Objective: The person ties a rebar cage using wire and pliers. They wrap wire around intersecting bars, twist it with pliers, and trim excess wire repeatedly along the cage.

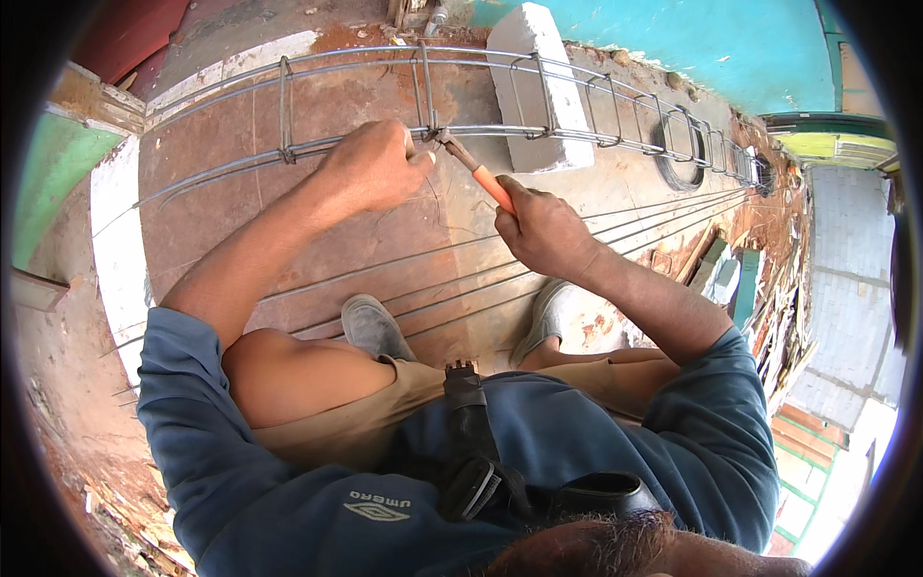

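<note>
A long rebar cage (550, 106) of grey bars and square stirrups runs across in front of me. My right hand (550, 231) is closed round the orange handles of a pair of pincers (463, 156). Their metal jaws touch the cage where a stirrup meets the near lower bar. Just left of the jaws, my left hand (375, 165) is closed in a fist against that same bar. Thin wire dangles below its fingers, but what lies inside the fist is hidden.
A white block (543, 67) stands under the cage. Beyond it lies a coil of dark wire (665, 163). Several loose steel bars (385, 263) stretch over the floor between the cage and my shoes (373, 325). Scrap wood (769, 327) is piled at the right, by a turquoise wall (711, 43).
</note>
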A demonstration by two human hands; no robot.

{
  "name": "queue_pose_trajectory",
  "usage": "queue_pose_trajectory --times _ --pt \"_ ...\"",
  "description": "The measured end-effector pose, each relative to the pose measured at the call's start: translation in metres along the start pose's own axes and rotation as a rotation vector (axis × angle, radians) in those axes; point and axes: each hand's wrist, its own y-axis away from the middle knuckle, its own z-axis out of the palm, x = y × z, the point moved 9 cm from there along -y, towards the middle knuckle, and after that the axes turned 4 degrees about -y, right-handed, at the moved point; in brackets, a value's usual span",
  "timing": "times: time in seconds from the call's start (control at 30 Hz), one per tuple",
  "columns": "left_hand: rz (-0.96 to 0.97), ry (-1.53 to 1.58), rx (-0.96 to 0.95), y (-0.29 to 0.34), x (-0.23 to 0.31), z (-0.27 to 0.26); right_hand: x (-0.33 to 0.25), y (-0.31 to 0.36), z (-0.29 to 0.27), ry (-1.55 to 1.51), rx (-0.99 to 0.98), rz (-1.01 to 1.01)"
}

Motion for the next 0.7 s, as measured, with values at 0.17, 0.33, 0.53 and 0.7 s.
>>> queue_pose_trajectory --times 0.17,0.33,0.53,0.7 --pt "0.082 0.683 0.137 -0.012 -0.017 0.06 -0.004 -0.002 0.008 -0.023 0.022 0.043" --pt "0.011 0.917 0.096 -0.019 -0.018 0.069 0.011 -0.009 0.024 -0.246 -0.007 0.19" --pt "-0.009 1.018 0.07 -0.017 -0.017 0.073 0.024 -0.024 0.044 -0.318 -0.013 0.228" --pt "-0.038 0.832 -0.045 -0.02 -0.019 0.086 0.066 -0.021 0.099 -0.805 -0.309 0.332"
